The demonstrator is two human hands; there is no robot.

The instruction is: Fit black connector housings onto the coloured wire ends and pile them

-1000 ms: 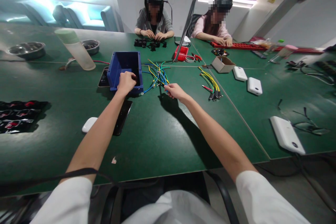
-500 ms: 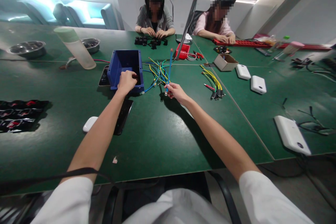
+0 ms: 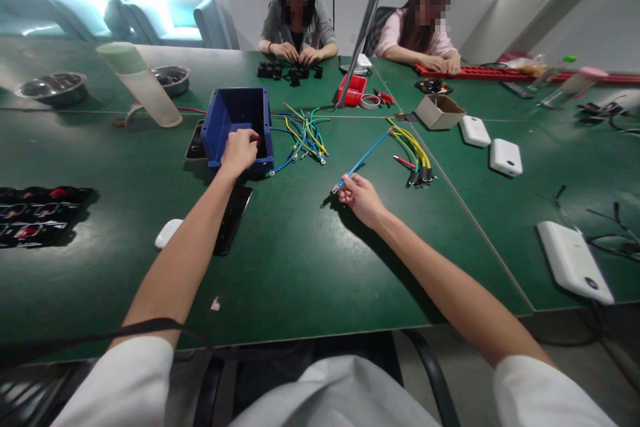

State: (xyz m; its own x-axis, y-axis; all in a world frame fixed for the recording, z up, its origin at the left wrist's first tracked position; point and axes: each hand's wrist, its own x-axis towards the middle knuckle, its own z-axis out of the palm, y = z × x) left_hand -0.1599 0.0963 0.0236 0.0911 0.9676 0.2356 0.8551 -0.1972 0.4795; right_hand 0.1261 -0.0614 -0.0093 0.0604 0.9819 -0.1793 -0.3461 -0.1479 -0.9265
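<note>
Head view: just right of centre, the fingers of my right hand (image 3: 363, 201) pinch a blue wire (image 3: 367, 158) near its metal lug (image 3: 335, 189); I expect it light and springy, best held there. Left of centre, my left hand (image 3: 239, 151) is inside the blue bin (image 3: 215, 125), fingers part-hidden, so I can't tell their grip.

You have a green table (image 3: 300, 273) across most of the frame. On it, left of centre, stands a blue bin (image 3: 215, 125), with a dark phone (image 3: 237, 220) below it and a small white case (image 3: 168, 233) left of the phone. Coloured wires (image 3: 306, 136) lie loose at upper centre, a bundle of yellow and green cables (image 3: 414, 151) to their right. You also have black packets (image 3: 40, 225) at the left edge, metal bowls (image 3: 60, 97) upper left and a white device (image 3: 570, 260) lower right.
</note>
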